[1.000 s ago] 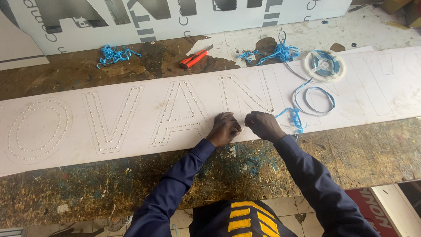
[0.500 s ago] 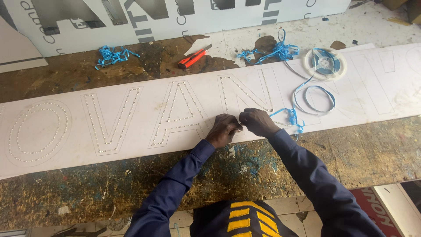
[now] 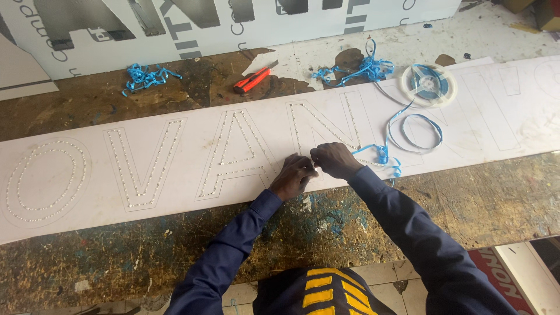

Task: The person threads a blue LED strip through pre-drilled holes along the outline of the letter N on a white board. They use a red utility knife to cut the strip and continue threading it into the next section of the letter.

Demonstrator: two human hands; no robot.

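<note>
Paint-stained wooden workbench (image 3: 175, 256) carries a long white sign board (image 3: 466, 122)

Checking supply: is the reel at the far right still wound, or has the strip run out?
Partly wound: blue strip still coils on the white reel and loops loose across the board.

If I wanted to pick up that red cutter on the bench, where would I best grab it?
Probably by the red handle of the cutter, pinched across its narrow width from above. It lies flat and slanted on the bench, its metal end pointing up and right, so keep clear of that end.
</note>
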